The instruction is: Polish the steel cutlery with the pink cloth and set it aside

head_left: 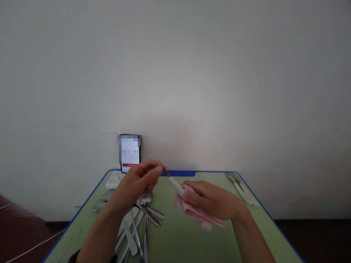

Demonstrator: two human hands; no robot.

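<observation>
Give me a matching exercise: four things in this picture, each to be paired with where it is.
1 phone
2 pink cloth
3 spoon pile
4 fork

A bunched in the right hand
B lying flat below the left hand
C standing against the wall
D tines end pinched by the left hand

Pairs: 1-C, 2-A, 3-B, 4-D

One table, one phone, one pink cloth, one flat white thing, one white cable. Two hands, left hand and right hand, one fork between them, two more white-handled forks far right. Cutlery pile: three spoon bowls show, the rest overlaps, total cannot tell.
</observation>
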